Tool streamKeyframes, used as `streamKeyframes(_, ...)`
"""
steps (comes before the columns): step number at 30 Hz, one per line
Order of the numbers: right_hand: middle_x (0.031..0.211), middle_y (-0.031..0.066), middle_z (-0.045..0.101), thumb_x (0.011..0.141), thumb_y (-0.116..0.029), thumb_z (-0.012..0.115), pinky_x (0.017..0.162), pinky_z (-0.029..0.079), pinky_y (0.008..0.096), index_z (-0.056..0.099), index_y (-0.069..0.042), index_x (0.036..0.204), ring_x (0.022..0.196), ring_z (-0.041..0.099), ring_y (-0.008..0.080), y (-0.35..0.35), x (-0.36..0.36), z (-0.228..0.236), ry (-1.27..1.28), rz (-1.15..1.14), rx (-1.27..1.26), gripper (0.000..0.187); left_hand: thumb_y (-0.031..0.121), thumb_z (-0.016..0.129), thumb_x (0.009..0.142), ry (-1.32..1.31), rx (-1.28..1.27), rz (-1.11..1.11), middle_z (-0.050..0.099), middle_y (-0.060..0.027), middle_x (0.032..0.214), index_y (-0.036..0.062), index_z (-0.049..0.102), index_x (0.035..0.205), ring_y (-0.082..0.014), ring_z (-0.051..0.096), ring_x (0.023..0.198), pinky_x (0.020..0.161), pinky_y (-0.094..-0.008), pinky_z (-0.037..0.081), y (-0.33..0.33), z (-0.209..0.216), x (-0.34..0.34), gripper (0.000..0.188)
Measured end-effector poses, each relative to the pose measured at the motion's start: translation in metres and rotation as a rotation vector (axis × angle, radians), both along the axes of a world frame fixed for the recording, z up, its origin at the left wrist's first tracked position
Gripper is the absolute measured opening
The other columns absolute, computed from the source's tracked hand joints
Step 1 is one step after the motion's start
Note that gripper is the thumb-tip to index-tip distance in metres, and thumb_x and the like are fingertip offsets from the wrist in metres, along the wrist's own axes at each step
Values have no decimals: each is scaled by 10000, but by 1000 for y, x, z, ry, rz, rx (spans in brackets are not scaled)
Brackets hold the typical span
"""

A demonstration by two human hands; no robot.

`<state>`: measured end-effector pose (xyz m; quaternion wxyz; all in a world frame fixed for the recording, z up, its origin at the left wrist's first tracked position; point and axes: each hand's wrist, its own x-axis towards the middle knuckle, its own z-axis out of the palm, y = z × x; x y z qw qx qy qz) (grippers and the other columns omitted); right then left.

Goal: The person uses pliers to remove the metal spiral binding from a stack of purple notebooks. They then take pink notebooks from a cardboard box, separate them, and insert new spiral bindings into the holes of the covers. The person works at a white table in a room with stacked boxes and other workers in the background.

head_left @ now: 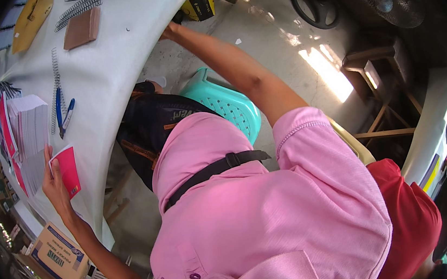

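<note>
At the left side of the white-covered table (pixel 109 59), my left hand (pixel 53 182) is closed on a small notebook with a pinkish-red cover (pixel 68 169), thumb lying against it. Right beside that hand rises a thick stack of notebooks (pixel 31 124), pages edge-on with some red covers showing. Two blue pens (pixel 58 105) and a long wire spiral (pixel 55 64) lie just beyond. My right hand (pixel 169 31) reaches far out to the table's right edge, where its fingers are hidden.
Farther up the table are a brown block (pixel 82 28), more wire spirals (pixel 81 4) and a yellow flat piece (pixel 31 23). A carton (pixel 59 257) stands at lower left. On the floor are a teal stool (pixel 231 106) and yellow-black box (pixel 199 3). Someone in red (pixel 406 223) is behind me.
</note>
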<state>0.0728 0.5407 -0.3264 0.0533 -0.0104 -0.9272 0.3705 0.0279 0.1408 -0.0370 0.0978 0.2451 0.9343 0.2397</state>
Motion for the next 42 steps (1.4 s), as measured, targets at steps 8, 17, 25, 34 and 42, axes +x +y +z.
streamKeyframes(8, 1337, 182, 549, 817, -299, 674, 1044, 402, 384, 527, -96, 1351, 1217, 517, 311, 25, -14, -1, 3, 161, 114, 590, 413, 538, 976, 43, 0, -45, 548, -127, 1374, 82, 509, 1391, -236, 491, 1282, 1097, -351, 333, -9, 0, -6, 532)
streamKeyframes(17, 1363, 229, 521, 834, -445, 642, 1115, 321, 422, 522, -67, 1357, 1277, 467, 377, 8, 57, 2, -176, 304, 9, 656, 329, 582, 964, 129, 53, 31, 610, -96, 1308, 118, 558, 1355, -182, 524, 1250, 1080, -328, 348, -16, 8, 20, 445)
streamKeyframes(25, 1091, 261, 651, 895, -277, 650, 899, 473, 440, 513, 51, 1304, 1024, 631, 361, -121, 90, 112, -571, 614, 192, 541, 368, 582, 960, 139, 718, 315, 619, -100, 1285, 77, 539, 1363, -131, 554, 1168, 1011, -291, 424, -89, 30, 79, 500)
streamKeyframes(34, 1089, 142, 671, 806, 108, 628, 902, 491, 354, 668, -8, 1079, 1027, 641, 295, -211, 28, 253, 327, 667, -44, 300, 343, 551, 981, 378, 1101, 809, 604, -113, 1298, 3, 531, 1345, -97, 591, 1052, 921, -252, 476, -211, 0, 191, 499)
streamKeyframes(42, 1169, 195, 631, 934, -217, 609, 920, 468, 432, 648, -43, 1189, 1068, 602, 361, -162, -106, 208, 460, 471, 554, 312, 323, 582, 974, 513, 1088, 1158, 594, -124, 1307, 16, 545, 1339, -108, 582, 1060, 913, -237, 459, -261, -54, 296, 478)
